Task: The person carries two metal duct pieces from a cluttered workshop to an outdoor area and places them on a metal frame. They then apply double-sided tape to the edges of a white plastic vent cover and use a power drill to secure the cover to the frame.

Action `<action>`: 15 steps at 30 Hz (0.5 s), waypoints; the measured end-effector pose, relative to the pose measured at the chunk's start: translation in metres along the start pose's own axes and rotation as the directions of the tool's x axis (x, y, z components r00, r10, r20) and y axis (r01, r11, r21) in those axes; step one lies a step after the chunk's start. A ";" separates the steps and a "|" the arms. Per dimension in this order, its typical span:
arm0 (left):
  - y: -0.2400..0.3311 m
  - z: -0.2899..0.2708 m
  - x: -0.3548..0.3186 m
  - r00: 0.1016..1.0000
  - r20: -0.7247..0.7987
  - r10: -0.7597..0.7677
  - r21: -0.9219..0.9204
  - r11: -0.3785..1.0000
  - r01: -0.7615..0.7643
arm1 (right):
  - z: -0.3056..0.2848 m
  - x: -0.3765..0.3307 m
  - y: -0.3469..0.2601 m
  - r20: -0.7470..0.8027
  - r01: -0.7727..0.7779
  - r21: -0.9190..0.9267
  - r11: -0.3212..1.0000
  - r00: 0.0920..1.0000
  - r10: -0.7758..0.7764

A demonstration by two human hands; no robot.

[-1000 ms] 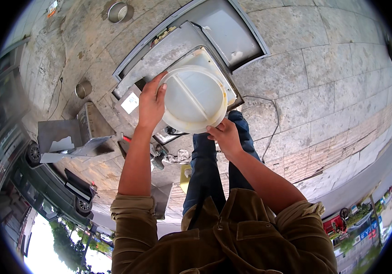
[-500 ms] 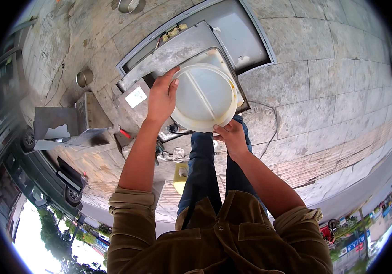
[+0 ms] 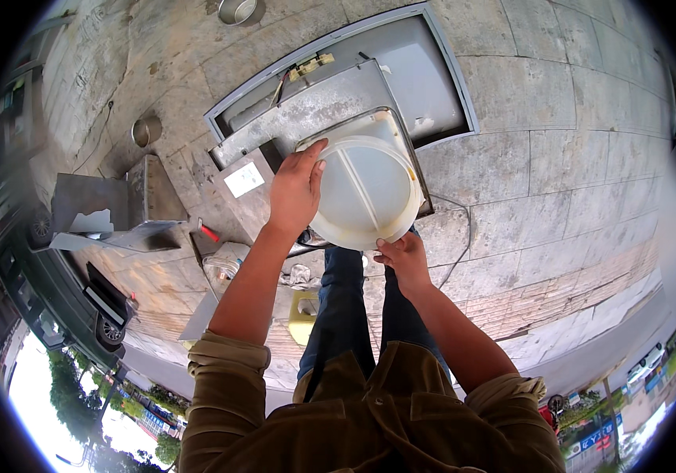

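- Holding a round white plastic tub (image 3: pixel 365 193) in both hands, out in front of the body and above a grey metal panel (image 3: pixel 338 98) lying on the stone paving (image 3: pixel 558 158)
- left hand (image 3: pixel 297 189) is spread flat over the tub's left side, fingers curled onto its surface, thumb up near the rim; grip looks like a press, not a pinch
- right hand (image 3: pixel 402 258) is under the near rim, fingers closed around the edge from below
- Tub is between the hands, tilted toward the camera, a moulded seam line running across its face; can't tell if anything is inside
- Handling guess: thin-walled plastic, light, a bit flexy, smooth so likely slippery under a flat palm; rim is the stiffest part, best place to hold, opposite sides
- A square white tray or frame (image 3: pixel 389 130) sits right behind the tub, partly hidden by it
- Surface: grey stone slabs, weathered, uneven tone; brick strip at the lower right
- Around: small metal bowl (image 3: pixel 147 130) at the left, another metal bowl (image 3: pixel 240 9) at the top edge, folded sheet-metal piece (image 3: pixel 117 206) left, red-handled tool (image 3: pixel 208 232) near it, yellow container (image 3: pixel 304 315) by the legs
- Outdoors, dark vehicle (image 3: pixel 70 292) at the left edge, trees and street beyond
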State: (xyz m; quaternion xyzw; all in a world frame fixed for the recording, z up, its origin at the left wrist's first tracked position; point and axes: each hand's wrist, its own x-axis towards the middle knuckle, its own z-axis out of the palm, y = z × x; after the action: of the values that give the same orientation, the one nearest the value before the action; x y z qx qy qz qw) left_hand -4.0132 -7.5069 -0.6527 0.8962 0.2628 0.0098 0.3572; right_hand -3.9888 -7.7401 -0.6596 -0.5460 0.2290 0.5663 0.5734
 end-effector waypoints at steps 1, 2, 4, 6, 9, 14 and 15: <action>0.005 -0.002 -0.001 1.000 -0.005 0.002 0.012 1.000 -0.002 | 0.001 -0.002 -0.001 -0.011 -0.008 0.002 1.000 1.000 0.008; 0.007 -0.002 -0.002 1.000 -0.014 0.010 0.013 1.000 -0.010 | 0.001 -0.004 -0.002 -0.023 -0.017 0.003 1.000 1.000 0.017; 0.007 -0.003 -0.003 0.999 -0.029 0.024 0.017 1.000 -0.023 | -0.002 -0.004 -0.001 -0.003 -0.015 0.021 1.000 1.000 0.015; 0.009 -0.004 -0.005 0.998 -0.039 0.052 0.028 0.998 -0.051 | -0.007 -0.003 0.004 0.019 -0.008 0.040 0.999 1.000 0.008; 0.011 -0.006 -0.013 0.997 -0.047 0.059 0.042 0.998 -0.057 | -0.010 -0.006 0.005 -0.003 -0.018 0.013 1.000 1.000 0.018; 0.010 -0.005 -0.016 0.996 -0.076 0.043 0.009 0.999 -0.043 | -0.013 -0.005 0.009 -0.006 -0.020 0.003 1.000 1.000 0.020; 0.010 -0.005 -0.015 0.997 -0.076 0.034 0.001 0.999 -0.034 | -0.013 -0.005 0.010 -0.015 -0.020 -0.001 1.000 1.000 0.020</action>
State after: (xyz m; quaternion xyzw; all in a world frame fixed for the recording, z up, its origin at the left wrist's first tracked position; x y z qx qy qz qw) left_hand -4.0224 -7.5170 -0.6404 0.8994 0.2612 0.0501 0.3469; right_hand -3.9944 -7.7555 -0.6630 -0.5483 0.2384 0.5682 0.5654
